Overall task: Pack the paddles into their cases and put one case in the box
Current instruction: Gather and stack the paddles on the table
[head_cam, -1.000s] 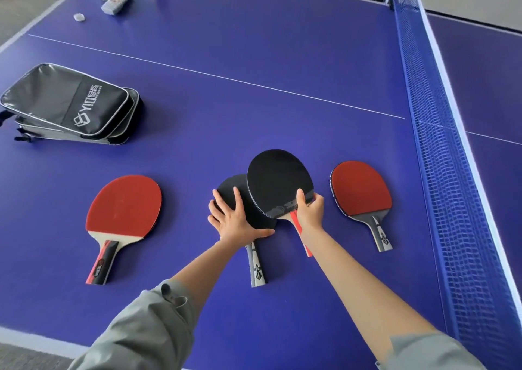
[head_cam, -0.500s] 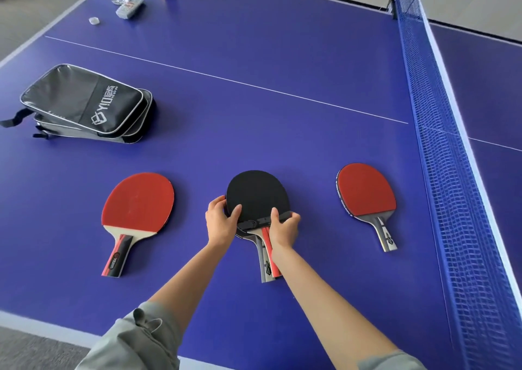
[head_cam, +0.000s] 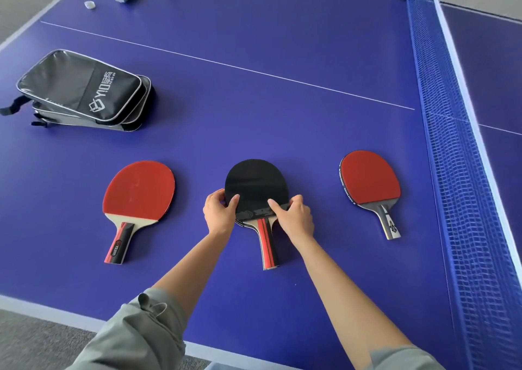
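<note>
Black-faced paddle (head_cam: 255, 184) flat at table (head_cam: 268, 67) centre, stacked on second paddle; only that one's edge shows beneath. Left hand (head_cam: 219, 214) pinches blade's left rim, thumb on top. Right hand (head_cam: 293, 217) grips right rim near handle, fingers curled. Red paddle (head_cam: 138, 191) left, another red paddle (head_cam: 370, 181) right, both untouched. Black cases (head_cam: 84, 87) stacked far left, well apart. Net (head_cam: 457, 143) along right.

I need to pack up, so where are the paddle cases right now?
The black paddle cases lie stacked at the table's far left, beyond the left red paddle.
</note>
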### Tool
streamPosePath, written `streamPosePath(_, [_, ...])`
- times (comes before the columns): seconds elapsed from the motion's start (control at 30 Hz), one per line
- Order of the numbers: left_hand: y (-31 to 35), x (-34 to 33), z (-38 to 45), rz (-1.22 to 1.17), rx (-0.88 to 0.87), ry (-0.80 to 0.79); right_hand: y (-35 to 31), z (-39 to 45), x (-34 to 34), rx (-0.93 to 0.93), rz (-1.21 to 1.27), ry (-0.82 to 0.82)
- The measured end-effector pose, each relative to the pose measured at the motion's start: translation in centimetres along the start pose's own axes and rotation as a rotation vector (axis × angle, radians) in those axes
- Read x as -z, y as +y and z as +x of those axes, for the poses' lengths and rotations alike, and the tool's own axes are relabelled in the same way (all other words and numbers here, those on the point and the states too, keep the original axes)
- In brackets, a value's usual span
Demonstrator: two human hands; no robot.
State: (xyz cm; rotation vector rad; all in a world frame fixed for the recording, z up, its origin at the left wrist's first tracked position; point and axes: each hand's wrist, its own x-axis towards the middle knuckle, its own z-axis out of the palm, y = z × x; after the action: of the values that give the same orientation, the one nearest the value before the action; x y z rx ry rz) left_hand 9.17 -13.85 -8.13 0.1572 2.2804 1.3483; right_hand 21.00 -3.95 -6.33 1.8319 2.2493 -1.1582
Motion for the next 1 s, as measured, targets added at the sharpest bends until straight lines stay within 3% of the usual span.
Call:
streamPosePath(0.07, [0.1, -0.1, -0.3, -0.036, 0.027, 0.019, -0.1, 0.4, 0.6, 0.025, -0.122, -0.012])
streamPosePath(0.2, [-0.5, -0.1, -0.5, -0.04, 0.014, 0.007, -0.5, 1.4, 1.1, 0.005, -0.105, -0.008])
streamPosePath(0.3, [-1.0, 0.0, -0.4, -0.032, -0.011, -0.02, -0.8, 2.2, 0.5, 0.112, 0.167, -0.034])
streamPosePath(0.4, [-0.9, 0.2, -0.3, -0.045, -0.006, -0.021, -0.6, 2.3, -0.2, 0.096, 0.366, -0.063])
streamPosePath(0.53, [-1.0, 0.2, -0.2, -0.045, 0.012, -0.059, 0.4, 1.4, -1.4, 0.09, 0.343, 0.053])
streamPosePath(0.83, [-1.0, -2.9, -5.2, 0.038, -0.105, -0.345, 8.7, -3.6, 0.0, -0.077, 0.469, 0.327])
streamPosePath(1.0, [-1.7, -4.1, -7.8, 0.094, -0.145, -0.37, 11.4, -5.2, 1.1, -0.106, 0.499, 0.41])
